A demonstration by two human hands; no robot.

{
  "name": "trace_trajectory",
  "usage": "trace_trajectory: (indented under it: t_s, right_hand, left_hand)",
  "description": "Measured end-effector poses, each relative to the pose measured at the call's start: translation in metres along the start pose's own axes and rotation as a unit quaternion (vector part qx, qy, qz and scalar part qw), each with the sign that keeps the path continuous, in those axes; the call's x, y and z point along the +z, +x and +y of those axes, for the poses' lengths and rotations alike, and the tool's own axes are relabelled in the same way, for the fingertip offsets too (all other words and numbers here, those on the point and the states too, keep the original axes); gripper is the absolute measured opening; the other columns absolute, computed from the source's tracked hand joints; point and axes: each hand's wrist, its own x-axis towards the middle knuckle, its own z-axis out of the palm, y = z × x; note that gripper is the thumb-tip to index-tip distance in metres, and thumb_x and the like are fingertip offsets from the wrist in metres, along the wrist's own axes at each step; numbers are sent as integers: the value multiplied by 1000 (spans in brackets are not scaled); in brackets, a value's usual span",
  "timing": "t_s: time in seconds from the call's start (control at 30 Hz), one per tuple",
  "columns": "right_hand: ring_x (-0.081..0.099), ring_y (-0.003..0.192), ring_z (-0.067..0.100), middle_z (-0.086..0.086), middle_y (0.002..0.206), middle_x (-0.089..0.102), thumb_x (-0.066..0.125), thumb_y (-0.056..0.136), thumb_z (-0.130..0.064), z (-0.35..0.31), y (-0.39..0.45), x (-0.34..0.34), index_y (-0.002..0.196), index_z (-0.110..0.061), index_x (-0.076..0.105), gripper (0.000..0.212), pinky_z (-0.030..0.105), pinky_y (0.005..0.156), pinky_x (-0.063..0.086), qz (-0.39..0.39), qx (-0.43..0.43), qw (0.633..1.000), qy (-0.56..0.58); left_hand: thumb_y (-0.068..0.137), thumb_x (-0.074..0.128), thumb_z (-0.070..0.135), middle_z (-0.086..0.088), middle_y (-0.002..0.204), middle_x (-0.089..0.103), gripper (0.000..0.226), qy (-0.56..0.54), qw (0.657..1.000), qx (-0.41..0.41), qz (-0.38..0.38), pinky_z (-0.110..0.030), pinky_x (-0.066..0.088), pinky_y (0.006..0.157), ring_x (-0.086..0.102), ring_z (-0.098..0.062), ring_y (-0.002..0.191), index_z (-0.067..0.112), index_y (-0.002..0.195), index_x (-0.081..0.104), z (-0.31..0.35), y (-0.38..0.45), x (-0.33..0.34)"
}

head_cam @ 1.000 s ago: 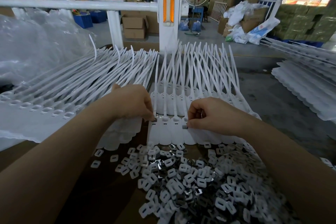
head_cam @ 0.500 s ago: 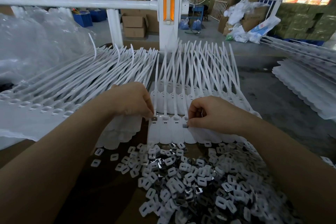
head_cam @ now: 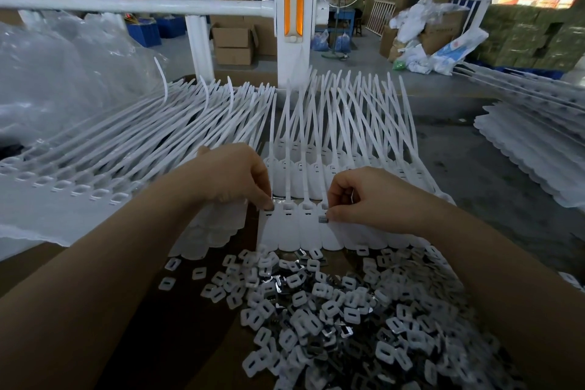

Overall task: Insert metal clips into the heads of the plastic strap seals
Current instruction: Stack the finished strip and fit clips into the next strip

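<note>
A joined row of white plastic strap seals (head_cam: 300, 228) lies in front of me, tails fanning away toward a white post. My left hand (head_cam: 234, 177) pinches down on the head of the leftmost seal in that row, a small dark clip just visible at its fingertips. My right hand (head_cam: 370, 196) holds a small metal clip (head_cam: 322, 218) between thumb and forefinger, pressed at the head of a seal a few places to the right. A heap of loose metal clips and white plastic caps (head_cam: 332, 310) spreads below the seals.
More strap seals (head_cam: 104, 155) are stacked to the left, under clear plastic bags (head_cam: 60, 73). Another stack of seals (head_cam: 535, 149) lies at the right. A white post with an orange reflector (head_cam: 293, 13) and a rail stand behind. The brown cardboard surface (head_cam: 152, 320) carries everything.
Both hands stay at the seal heads with almost no shift. The right fingertips have pressed slightly closer to the seal head with the clip.
</note>
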Motion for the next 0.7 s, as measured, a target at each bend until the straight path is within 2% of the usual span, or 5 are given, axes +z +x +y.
trace_trajectory:
  t_s: [0.1,0.23,0.33,0.47,0.7]
  right_hand:
    - [55,64,-6,-11,80,65,72,85,-32,0,0,0,83,-29,64,8,11,56,40,-1,1,1000,-3]
    - [56,67,-1,-10,82,65,72,84,-33,-1,0,0,82,-30,64,9,14,60,41,-2,3,1000,-2]
    - [56,67,-2,-11,81,65,72,85,-32,-2,0,0,82,-30,64,9,14,59,40,-3,4,1000,-1]
    - [56,66,-1,-10,80,65,72,84,-32,-3,0,0,82,-30,64,9,15,59,40,-4,4,1000,1]
    - [56,66,-1,-10,81,65,72,85,-32,-3,0,-1,82,-30,64,9,14,59,40,-5,3,1000,-1]
  left_hand:
    - [73,82,38,18,68,66,10,-2,998,59,-18,-24,44,68,60,-1,67,35,72,72,-3,1,-1]
    - [84,74,21,27,75,69,13,-42,992,103,-66,-15,44,68,64,8,73,34,79,73,-7,0,-7]
    - [82,75,21,22,78,71,12,-54,989,113,-75,-21,50,73,66,4,75,33,80,74,-11,-2,-12]
    - [79,79,25,16,80,74,8,-56,988,114,-90,-41,58,83,70,-7,77,32,82,77,-10,-4,-15]
    - [76,81,24,22,74,72,10,-38,990,113,-69,-39,59,81,69,0,73,33,78,78,-4,-7,-14]
